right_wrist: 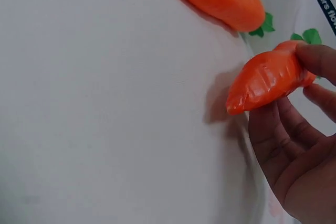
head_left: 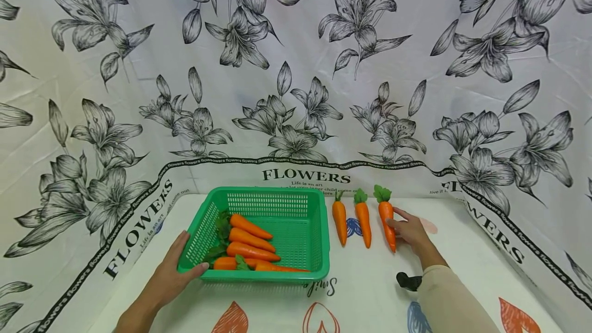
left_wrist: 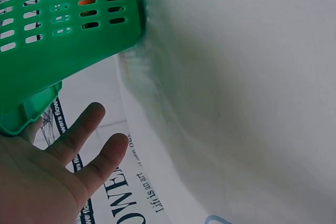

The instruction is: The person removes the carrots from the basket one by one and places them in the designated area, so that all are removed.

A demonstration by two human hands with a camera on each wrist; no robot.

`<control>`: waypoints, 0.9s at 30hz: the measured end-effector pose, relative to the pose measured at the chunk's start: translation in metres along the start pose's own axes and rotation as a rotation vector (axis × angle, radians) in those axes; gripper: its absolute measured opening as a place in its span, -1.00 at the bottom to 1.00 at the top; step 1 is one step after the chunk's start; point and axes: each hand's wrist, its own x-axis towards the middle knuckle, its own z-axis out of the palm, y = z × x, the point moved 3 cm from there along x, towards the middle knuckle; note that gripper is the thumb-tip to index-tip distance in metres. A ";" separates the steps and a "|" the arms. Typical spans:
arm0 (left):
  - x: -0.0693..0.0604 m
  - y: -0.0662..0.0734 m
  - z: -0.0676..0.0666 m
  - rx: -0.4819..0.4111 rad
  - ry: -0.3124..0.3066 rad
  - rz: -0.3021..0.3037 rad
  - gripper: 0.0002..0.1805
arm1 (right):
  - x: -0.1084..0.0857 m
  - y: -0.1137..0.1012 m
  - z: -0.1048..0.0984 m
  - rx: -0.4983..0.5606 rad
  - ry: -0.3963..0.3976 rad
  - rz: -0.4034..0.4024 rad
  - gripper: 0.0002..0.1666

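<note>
A green plastic basket (head_left: pixel 326 230) holds several orange carrots (head_left: pixel 253 252) with green tops, lying toward its left side. My left hand (head_left: pixel 173 271) is at the basket's left front corner, thumb and fingers spread; in the left wrist view the hand (left_wrist: pixel 58 171) has its fingers extended by the basket wall (left_wrist: pixel 68 51). To the right of the basket, my right hand (head_left: pixel 411 229) pinches the rightmost carrot (head_left: pixel 386 222) by its side. The right wrist view shows this carrot (right_wrist: pixel 268 80) between thumb and fingers of the right hand (right_wrist: pixel 299 145).
Two more carrots (head_left: pixel 339 221) (head_left: pixel 363 222) lie between the basket and the right hand. A small black object (head_left: pixel 409 281) is beside the right sleeve. White cloth with printed flowers (head_left: pixel 296 117) rises behind and at both sides of the table.
</note>
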 end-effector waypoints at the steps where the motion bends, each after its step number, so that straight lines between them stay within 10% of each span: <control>1: 0.000 0.000 0.000 -0.001 -0.001 -0.001 0.13 | 0.001 0.001 0.001 -0.022 0.002 -0.003 -0.18; 27: 0.000 0.001 0.000 0.003 -0.008 -0.014 0.13 | 0.013 0.009 0.009 -0.218 0.065 0.009 -0.19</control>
